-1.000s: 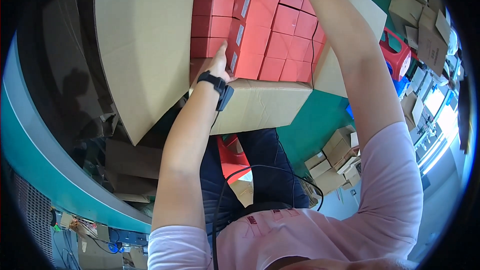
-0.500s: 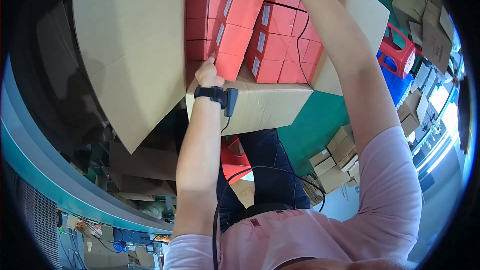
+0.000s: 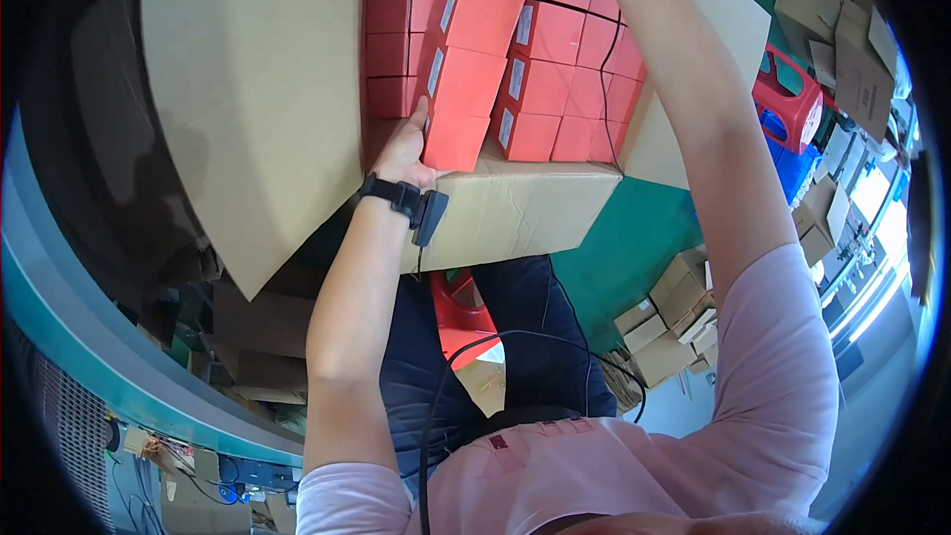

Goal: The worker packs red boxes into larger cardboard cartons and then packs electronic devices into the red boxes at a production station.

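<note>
A row of red boxes [image 3: 464, 79] with white labels lies tilted in an open cardboard carton [image 3: 525, 203]. My left hand [image 3: 406, 149] grips the near end of this row, with the thumb along its left side and the palm at its lower end. Some fingers are hidden behind the boxes. A black band with a small device [image 3: 406, 203] sits on my left wrist. My right arm [image 3: 684, 69] reaches over the carton to the row's far end. The right hand lies past the top edge, out of sight. More red boxes [image 3: 540, 84] stand stacked on the right, others [image 3: 388, 50] on the left.
A large carton flap [image 3: 253, 99] spreads to the left, another flap [image 3: 718, 50] to the right. A thin black cable [image 3: 604, 89] runs over the boxes. Below is a red stool [image 3: 461, 317]. Brown cartons [image 3: 684, 292] and another red stool [image 3: 792, 104] stand on the right.
My left hand has shifted down and left, from the row's side to around its near end. The tilted row has slid slightly towards me. My right hand has passed out of view at the top.
</note>
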A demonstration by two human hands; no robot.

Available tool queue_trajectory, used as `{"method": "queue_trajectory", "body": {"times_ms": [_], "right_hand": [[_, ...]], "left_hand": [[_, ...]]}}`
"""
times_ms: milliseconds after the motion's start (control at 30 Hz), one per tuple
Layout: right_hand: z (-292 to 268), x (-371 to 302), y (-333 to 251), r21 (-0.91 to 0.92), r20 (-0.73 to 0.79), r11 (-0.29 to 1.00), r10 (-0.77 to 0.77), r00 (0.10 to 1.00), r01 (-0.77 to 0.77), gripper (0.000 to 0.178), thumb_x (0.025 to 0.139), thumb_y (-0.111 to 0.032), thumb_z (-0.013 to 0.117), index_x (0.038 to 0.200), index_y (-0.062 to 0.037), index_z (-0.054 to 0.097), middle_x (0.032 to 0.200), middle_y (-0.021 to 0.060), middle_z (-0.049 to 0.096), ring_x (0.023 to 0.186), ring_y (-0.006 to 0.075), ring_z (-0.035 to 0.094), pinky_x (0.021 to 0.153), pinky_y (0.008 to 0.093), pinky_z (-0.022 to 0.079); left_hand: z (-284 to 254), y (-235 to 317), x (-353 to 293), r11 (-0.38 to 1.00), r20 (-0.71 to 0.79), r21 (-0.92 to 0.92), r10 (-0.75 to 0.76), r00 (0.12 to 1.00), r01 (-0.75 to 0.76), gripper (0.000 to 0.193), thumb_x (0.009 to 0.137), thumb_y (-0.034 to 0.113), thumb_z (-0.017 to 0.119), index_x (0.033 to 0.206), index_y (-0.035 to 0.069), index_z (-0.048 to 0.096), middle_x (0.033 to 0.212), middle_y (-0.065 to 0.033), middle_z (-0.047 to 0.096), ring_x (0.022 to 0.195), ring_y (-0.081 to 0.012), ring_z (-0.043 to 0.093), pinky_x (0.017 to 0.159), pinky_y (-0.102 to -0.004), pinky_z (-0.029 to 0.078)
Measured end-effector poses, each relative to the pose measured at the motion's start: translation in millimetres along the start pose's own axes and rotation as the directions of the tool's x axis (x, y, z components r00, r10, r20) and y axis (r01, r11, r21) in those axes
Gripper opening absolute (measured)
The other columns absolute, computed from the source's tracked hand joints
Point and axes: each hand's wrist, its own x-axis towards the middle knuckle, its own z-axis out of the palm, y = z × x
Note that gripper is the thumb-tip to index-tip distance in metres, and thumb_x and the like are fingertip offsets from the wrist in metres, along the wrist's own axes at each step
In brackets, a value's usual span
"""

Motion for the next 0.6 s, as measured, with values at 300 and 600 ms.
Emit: {"method": "queue_trajectory", "body": {"times_ms": [300, 600], "right_hand": [[-75.4, -81.5, -96.2, -0.263, -0.435, 0.965, -0.113, 0.893, -0.006, 0.050, 0.074, -0.046, 0.068, 0.074, 0.0035, 0.063, 0.070, 0.0248, 0.063, 0.067, 0.0387, 0.065, 0.063, 0.0451, 0.049], [-204.0, -303.8, -230.0, -0.428, -0.705, 0.856, -0.117, 0.699, -0.289, 0.049, 0.084, -0.043, 0.076, 0.111, -0.0014, 0.071, 0.095, 0.0129, 0.073, 0.083, 0.0193, 0.067, 0.078, 0.0305, 0.052]], "left_hand": [[1.3, -47.2, -86.7, 0.960, 0.195, 0.155, 0.200, 0.960, -0.232, 0.059, 0.100, 0.049, 0.053, 0.132, 0.000, 0.054, 0.124, -0.0094, 0.065, 0.110, -0.0170, 0.063, 0.093, -0.0344, 0.052], [10.8, -125.1, -213.6, 0.924, 0.253, 0.269, 0.203, 0.946, -0.271, 0.056, 0.092, 0.043, 0.071, 0.124, 0.000, 0.058, 0.115, -0.0087, 0.067, 0.105, -0.0156, 0.064, 0.094, -0.0311, 0.049]]}}
